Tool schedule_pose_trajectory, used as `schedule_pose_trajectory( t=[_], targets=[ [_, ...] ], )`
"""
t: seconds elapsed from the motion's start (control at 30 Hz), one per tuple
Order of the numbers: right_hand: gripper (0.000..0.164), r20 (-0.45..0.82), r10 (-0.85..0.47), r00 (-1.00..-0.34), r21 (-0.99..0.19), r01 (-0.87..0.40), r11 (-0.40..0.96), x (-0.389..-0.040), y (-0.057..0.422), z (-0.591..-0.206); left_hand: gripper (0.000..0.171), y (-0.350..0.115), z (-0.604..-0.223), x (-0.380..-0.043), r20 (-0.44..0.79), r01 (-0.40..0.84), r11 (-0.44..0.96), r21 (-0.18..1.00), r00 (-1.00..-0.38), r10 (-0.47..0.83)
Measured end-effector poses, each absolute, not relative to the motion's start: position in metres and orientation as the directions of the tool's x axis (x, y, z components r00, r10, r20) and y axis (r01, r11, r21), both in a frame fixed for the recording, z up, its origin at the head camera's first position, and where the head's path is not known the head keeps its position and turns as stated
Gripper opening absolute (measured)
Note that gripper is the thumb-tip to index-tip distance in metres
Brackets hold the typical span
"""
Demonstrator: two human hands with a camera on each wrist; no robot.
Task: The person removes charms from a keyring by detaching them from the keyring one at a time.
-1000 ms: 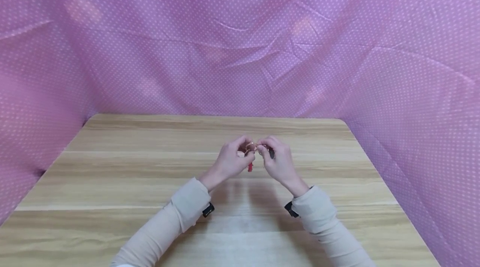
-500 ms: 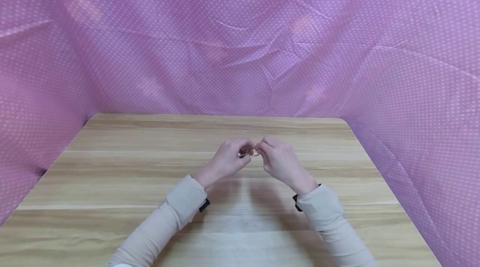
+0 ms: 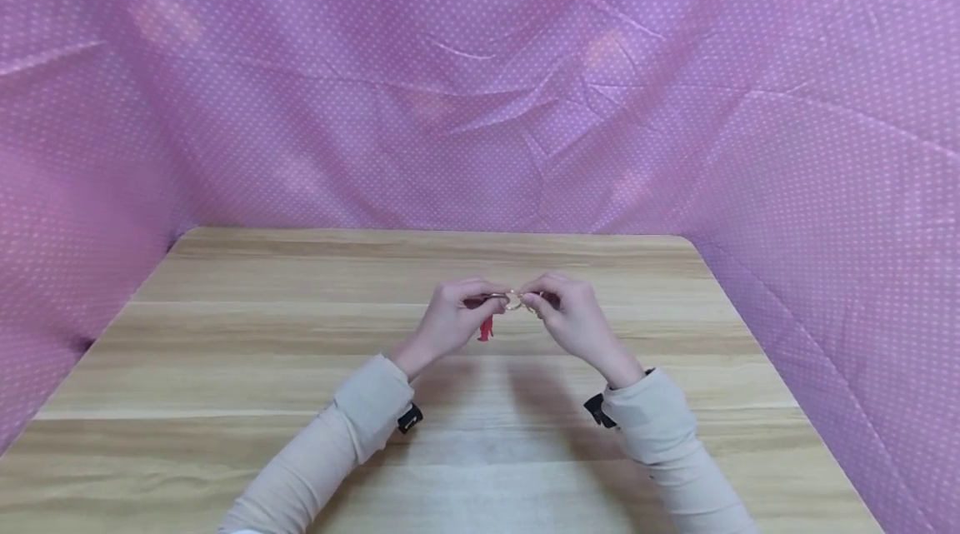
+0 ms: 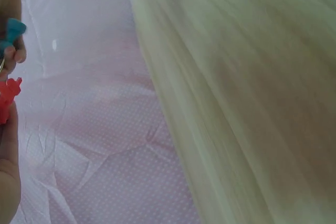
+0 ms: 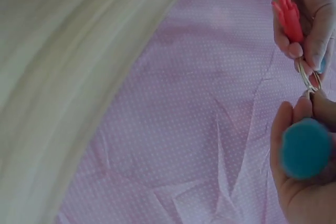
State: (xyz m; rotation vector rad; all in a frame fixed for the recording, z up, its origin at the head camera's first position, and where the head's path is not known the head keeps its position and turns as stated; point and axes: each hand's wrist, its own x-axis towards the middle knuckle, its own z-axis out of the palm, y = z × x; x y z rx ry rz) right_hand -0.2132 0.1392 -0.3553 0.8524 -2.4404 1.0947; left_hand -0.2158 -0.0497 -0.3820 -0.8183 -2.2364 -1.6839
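Head view: the gold ring (image 3: 513,308) is held between the hands, above the surface (image 3: 300,271). Curled fingers of the left hand (image 3: 450,321) and right hand (image 3: 576,321) pinch it from opposite sides, presumably to steady it. It looks slender and shiny (one loop or two cannot be told); a red piece (image 5: 289,17) hangs by the left fingers, a rounded teal piece (image 5: 306,148) by the right palm.

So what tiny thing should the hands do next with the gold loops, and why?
Maybe the left hand should steady the gold loops while the right hand gently wiggles its side. Both hands pinch at the loops, with the red piece by the left hand and the round teal piece by the right. A gentle try seems best: I can't tell whether the loops are linked.
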Motion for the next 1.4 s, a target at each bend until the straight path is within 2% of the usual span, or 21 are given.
schedule_pose_trajectory(
  t=[0.1, 0.2, 0.37, 0.57, 0.73, 0.87, 1.03, 1.17, 1.3, 1.4],
  targets=[
    [0.006, 0.441, -0.319, -0.839, -0.702, -0.544, 0.459, -0.214, 0.139, -0.356, 0.019, -0.048, -0.373, -0.209, 0.426, 0.467, 0.135, 0.874, -0.870, 0.249],
    [0.007, 0.395, -0.273, -0.877, -0.782, -0.477, 0.401, -0.214, 0.139, -0.355, 0.018, -0.046, -0.362, -0.203, 0.421, 0.447, 0.104, 0.888, -0.883, 0.208],
    [0.011, 0.361, -0.235, -0.902, -0.829, -0.426, 0.362, -0.214, 0.138, -0.354, 0.017, -0.043, -0.365, -0.206, 0.465, 0.479, 0.049, 0.876, -0.869, 0.170],
    [0.015, 0.287, -0.228, -0.931, -0.884, -0.349, 0.312, -0.216, 0.135, -0.354, 0.023, -0.040, -0.379, -0.214, 0.396, 0.390, -0.073, 0.918, -0.909, 0.128],
    [0.013, 0.313, -0.208, -0.927, -0.874, -0.366, 0.319, -0.214, 0.132, -0.357, 0.029, -0.041, -0.385, -0.214, 0.359, 0.345, -0.111, 0.932, -0.918, 0.169],
    [0.008, 0.436, -0.220, -0.873, -0.767, -0.488, 0.416, -0.211, 0.134, -0.359, 0.033, -0.043, -0.374, -0.203, 0.333, 0.338, -0.020, 0.941, -0.910, 0.247],
    [0.004, 0.629, -0.322, -0.707, -0.470, -0.677, 0.567, -0.210, 0.136, -0.358, 0.028, -0.043, -0.365, -0.197, 0.350, 0.382, 0.081, 0.921, -0.899, 0.262],
    [0.003, 0.692, -0.400, -0.601, -0.287, -0.738, 0.611, -0.209, 0.137, -0.357, 0.025, -0.040, -0.365, -0.196, 0.383, 0.424, 0.139, 0.895, -0.890, 0.249],
    [0.005, 0.701, -0.426, -0.572, -0.225, -0.744, 0.629, -0.208, 0.137, -0.356, 0.021, -0.038, -0.360, -0.194, 0.364, 0.410, 0.182, 0.894, -0.900, 0.239],
    [0.005, 0.682, -0.426, -0.594, -0.242, -0.734, 0.635, -0.206, 0.137, -0.356, 0.017, -0.037, -0.356, -0.193, 0.310, 0.359, 0.224, 0.906, -0.923, 0.227]
  ],
)
